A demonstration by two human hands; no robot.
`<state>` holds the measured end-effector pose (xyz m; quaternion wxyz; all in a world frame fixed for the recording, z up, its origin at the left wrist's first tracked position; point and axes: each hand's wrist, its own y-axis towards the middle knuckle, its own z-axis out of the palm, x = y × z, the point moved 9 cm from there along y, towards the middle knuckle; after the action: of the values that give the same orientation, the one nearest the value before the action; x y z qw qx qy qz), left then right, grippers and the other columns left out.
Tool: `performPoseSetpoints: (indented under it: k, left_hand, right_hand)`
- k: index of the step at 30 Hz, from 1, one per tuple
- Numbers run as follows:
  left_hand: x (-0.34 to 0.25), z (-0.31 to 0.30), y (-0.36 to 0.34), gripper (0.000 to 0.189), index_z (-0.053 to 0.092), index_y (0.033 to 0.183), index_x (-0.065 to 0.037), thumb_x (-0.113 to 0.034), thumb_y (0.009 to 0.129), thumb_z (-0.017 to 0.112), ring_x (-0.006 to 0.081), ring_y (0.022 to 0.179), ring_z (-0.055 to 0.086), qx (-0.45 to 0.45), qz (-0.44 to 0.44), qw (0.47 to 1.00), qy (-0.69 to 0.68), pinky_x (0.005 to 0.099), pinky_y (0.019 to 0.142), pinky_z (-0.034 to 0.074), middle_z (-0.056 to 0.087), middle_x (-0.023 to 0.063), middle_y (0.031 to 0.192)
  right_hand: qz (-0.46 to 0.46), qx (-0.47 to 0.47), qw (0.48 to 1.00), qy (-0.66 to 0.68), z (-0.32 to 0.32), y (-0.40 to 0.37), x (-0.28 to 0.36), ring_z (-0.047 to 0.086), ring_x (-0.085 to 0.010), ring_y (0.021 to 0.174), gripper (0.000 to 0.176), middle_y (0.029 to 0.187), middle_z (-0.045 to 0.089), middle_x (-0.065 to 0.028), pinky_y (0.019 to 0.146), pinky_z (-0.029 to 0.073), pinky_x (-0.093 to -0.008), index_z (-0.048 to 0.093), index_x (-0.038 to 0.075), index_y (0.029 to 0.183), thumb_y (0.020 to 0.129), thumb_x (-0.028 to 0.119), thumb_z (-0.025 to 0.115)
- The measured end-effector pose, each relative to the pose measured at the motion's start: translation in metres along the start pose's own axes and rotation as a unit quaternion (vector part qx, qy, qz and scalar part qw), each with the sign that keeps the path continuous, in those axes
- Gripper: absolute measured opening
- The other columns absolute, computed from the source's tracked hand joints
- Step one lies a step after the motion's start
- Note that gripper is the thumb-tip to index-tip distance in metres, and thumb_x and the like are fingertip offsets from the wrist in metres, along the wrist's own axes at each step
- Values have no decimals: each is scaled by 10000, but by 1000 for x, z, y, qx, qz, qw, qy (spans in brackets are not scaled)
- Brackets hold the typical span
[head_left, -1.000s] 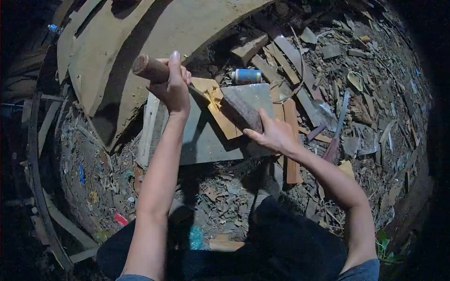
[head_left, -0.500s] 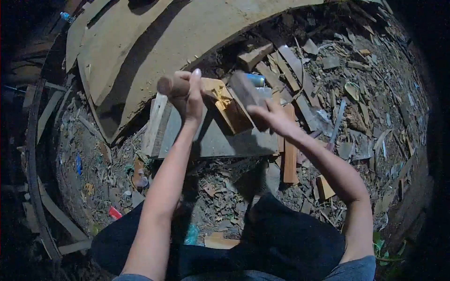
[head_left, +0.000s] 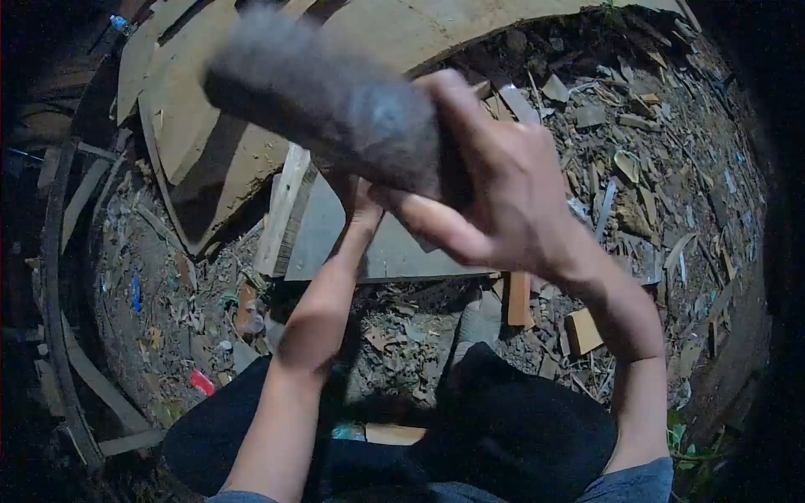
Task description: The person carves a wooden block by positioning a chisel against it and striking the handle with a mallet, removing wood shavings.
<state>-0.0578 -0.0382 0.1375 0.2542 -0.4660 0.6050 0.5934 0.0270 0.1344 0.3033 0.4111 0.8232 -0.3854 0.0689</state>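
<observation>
My right hand [head_left: 511, 184] is raised close to the camera, its fingers closed around a dark, blurred wooden block [head_left: 335, 105]. The block slants across the view and covers most of my left hand [head_left: 364, 201], so what that hand's fingers hold is hidden. Under my left hand lies a flat grey board [head_left: 394, 247], with a pale squared timber [head_left: 287, 214] along its left side. The notched wood piece is out of sight behind the block and my right hand.
Large plywood sheets [head_left: 436, 33] lie beyond the board. Wood scraps [head_left: 584, 332] and chips cover the ground at right. An orange-brown wood strip [head_left: 519, 299] lies right of the board. A red scrap [head_left: 202, 382] is at lower left. My knees frame the near ground.
My right hand has lifted the dark block up and left, much nearer the camera. It now hides the notched wood piece and the wooden handle that my left hand held.
</observation>
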Motion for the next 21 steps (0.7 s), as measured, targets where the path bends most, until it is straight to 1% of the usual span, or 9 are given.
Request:
performPoseSetpoints:
  k: [3,5,8,9,11,13,15,17,21]
  left_hand:
    - [-5,1,-5,115,537,929,-80,-151,897,622,215,881,529,41,-27,999,-15,323,815,411,556,49,898]
    - [-10,2,-2,116,538,933,-81,-149,893,623,218,886,527,75,-37,996,-21,325,820,409,555,53,904]
    - [-4,2,-10,118,540,939,-83,-145,885,625,223,894,523,99,-70,992,-36,329,827,406,555,59,912]
    - [6,-2,7,120,541,902,-76,-157,897,628,199,863,542,-61,-13,992,-105,336,796,423,563,55,884]
    - [-22,-8,-6,165,534,844,-64,-178,906,636,160,768,547,-139,5,983,118,322,726,440,557,37,814]
    - [-12,-2,-10,212,526,802,-57,-196,912,644,132,682,532,-143,-31,989,13,302,654,439,543,28,744]
    - [-17,-5,-10,234,454,807,-86,-169,935,632,75,539,495,-168,25,985,-18,246,506,399,505,15,612]
    - [-13,-7,-4,245,444,805,-87,-167,934,636,84,539,476,-168,1,986,-8,259,510,398,464,-3,603]
    - [6,-23,16,251,418,827,-115,-222,950,609,101,523,392,-141,-65,970,-186,278,534,396,378,-31,615]
  right_hand:
    - [18,101,990,-95,39,-10,-15,616,-358,577,513,666,601,-152,524,465,-423,458,77,1092,752,382,691]
    - [6,83,996,-40,46,-13,-20,620,-360,606,502,674,592,-147,547,468,-436,460,68,1075,753,380,685]
    - [146,98,982,70,57,-27,-47,644,-412,674,558,740,638,-223,620,484,-492,466,42,1123,824,490,612]
    - [145,102,981,71,63,-33,-55,644,-412,674,558,740,638,-223,620,484,-492,466,42,1123,824,490,612]
    - [293,120,937,146,81,-62,-98,653,-412,753,622,798,641,-254,667,487,-477,493,19,1108,808,550,617]
    - [349,159,914,129,107,-104,-128,665,-411,852,746,884,662,-274,756,498,-473,512,-15,1193,804,617,589]
    - [375,209,897,107,124,-137,-138,663,-420,867,743,881,670,-269,778,501,-482,525,-4,1200,808,624,575]
    - [378,253,888,67,130,-151,-143,660,-431,856,745,867,669,-269,769,502,-495,513,-1,1211,812,626,568]
    - [369,294,882,-5,135,-162,-143,640,-469,803,743,842,654,-286,710,490,-523,464,60,1279,825,639,565]
